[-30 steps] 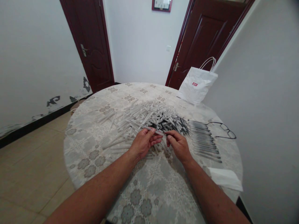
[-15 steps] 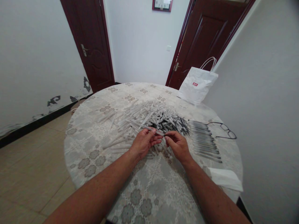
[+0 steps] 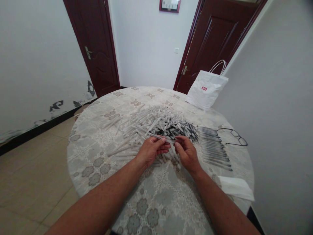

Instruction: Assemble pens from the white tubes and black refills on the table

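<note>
Head view: a thin translucent tube (image 3: 155, 134) is held in the left hand (image 3: 151, 150). The left grip is closed on it, thumb pressed on top, fingers underneath. The tube is gripped toward its near right end; the longer part is left sticking out past the thumb, slanting up and left over the pile, and the near right end is pointed at the right hand (image 3: 187, 154). The right grip is seen with thumb and forefinger brought close together, just beside that end; whether anything small is pinched there, or the tube is touched, cannot be made out.

Both hands are held at the near edge of a heap on the cloth-covered worktop (image 3: 95, 147). Loose pale tubes (image 3: 133, 130) are spread on the heap's left, short white pieces (image 3: 168, 114) are piled toward its far side, and thin black pieces (image 3: 179, 132) are massed just beyond the right hand. To the right of the heap, apart from the right hand, a row of dark-tipped sticks (image 3: 214, 147) is laid out side by side. Eyeglasses (image 3: 238, 138) are placed right beside the row, a white sheet (image 3: 236, 187) nearer the viewer, a white bag (image 3: 205, 91) stood at the far right.
</note>
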The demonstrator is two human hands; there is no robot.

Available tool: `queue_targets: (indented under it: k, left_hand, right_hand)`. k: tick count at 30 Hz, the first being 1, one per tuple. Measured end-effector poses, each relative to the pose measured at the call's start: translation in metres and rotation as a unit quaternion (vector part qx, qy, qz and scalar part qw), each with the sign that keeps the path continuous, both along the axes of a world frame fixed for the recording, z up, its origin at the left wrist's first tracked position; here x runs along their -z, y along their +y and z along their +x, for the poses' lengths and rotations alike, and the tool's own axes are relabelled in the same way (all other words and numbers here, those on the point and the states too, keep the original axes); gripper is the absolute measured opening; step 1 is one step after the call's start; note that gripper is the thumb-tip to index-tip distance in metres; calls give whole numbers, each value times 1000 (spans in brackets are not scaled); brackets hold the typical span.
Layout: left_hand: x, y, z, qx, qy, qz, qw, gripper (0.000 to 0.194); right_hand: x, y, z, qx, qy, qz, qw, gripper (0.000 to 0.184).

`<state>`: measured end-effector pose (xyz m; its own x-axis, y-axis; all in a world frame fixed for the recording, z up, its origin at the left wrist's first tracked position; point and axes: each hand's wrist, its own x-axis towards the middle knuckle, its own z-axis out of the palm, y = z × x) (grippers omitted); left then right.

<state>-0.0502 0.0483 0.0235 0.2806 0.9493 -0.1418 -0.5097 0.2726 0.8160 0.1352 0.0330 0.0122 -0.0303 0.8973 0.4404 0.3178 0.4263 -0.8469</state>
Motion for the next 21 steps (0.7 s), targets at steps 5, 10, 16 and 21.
queue_targets:
  k: [5, 10, 16, 21]
  left_hand:
    - [1, -2, 2, 11, 4, -2, 1000, 24]
    - [-3, -2, 0, -12, -1, 2, 1000, 24]
    - [-3, 0, -1, -18, 0, 4, 1000, 25]
    - [-1, -1, 0, -2, -4, 3, 1000, 25]
  right_hand:
    - [0, -2, -4, -6, 10, -60, 998, 32]
    - [0, -2, -2, 2, 29, -51, 998, 33]
    - [-1, 0, 4, 0, -59, -4, 998, 20]
    - [-4, 0, 2, -15, -123, -5, 992, 24]
